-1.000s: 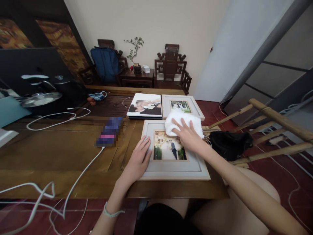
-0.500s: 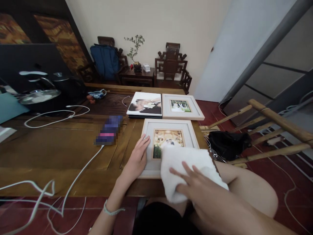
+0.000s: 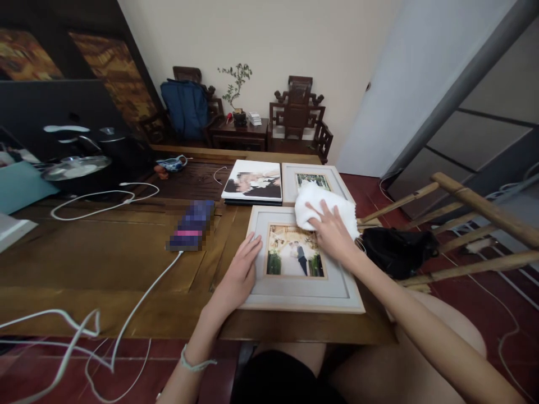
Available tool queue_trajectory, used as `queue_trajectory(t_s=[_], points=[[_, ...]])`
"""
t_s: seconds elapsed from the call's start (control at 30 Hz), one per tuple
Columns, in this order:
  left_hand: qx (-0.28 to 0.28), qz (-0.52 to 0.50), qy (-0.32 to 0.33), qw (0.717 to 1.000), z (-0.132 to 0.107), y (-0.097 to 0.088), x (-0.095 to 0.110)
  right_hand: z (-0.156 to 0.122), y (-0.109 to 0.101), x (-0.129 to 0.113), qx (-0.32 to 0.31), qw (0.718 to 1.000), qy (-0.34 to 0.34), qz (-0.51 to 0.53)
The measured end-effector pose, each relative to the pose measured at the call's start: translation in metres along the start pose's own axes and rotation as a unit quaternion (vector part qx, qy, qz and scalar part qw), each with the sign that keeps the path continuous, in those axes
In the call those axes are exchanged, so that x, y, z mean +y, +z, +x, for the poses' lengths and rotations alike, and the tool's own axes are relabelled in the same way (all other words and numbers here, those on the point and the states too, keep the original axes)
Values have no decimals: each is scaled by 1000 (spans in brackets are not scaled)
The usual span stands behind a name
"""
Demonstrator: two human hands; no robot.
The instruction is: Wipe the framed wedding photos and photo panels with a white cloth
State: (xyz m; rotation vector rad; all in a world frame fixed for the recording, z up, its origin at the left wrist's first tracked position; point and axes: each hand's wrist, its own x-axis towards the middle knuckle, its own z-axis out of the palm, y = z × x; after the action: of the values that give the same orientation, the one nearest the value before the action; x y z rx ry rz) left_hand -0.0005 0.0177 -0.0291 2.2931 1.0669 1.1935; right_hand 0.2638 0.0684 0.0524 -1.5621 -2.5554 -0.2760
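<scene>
A picture frame [image 3: 307,294] with pale wood edges and a wide light mat lies flat at the table's near right; its photo shows a couple before a bright floral backdrop. My left hand [image 3: 240,275] is closed on the frame's left edge, fingertips over the rim and thumb not showing. My right hand [image 3: 332,227] holds a folded white cloth [image 3: 309,199] at the frame's top right corner, fingers spread over the fabric. That cloth also covers part of a second picture frame [image 3: 290,171] behind. Left of it lies a stack of photo panels [image 3: 252,182].
A phone [image 3: 191,224] on a white charging cable [image 3: 147,294] lies left on the wooden table [image 3: 105,258]. Farther left stand a lidded pan [image 3: 78,171] and a dark kettle [image 3: 120,148]. A bamboo chair [image 3: 484,207] and black bag [image 3: 398,249] are at the right.
My right hand has moved the cloth away from me, from the frame's lower right to its top right corner, uncovering the photo. My left hand stays on the left edge.
</scene>
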Motion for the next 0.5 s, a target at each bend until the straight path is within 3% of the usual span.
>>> queue_trajectory(t_s=[0.1,0.23,0.33,0.5], points=[[0,-3,-14,1000,0,-1,2,9,4,6,15,999,-25,-23],[-3,4,-25,1000,0,-2,3,-9,0,-16,-74,995,-65,-11],[-2,13,-30,999,0,-1,3,-41,-20,-41,-149,985,-77,32],[7,17,-45,999,0,1,5,-93,-72,-76,-252,949,-131,140]])
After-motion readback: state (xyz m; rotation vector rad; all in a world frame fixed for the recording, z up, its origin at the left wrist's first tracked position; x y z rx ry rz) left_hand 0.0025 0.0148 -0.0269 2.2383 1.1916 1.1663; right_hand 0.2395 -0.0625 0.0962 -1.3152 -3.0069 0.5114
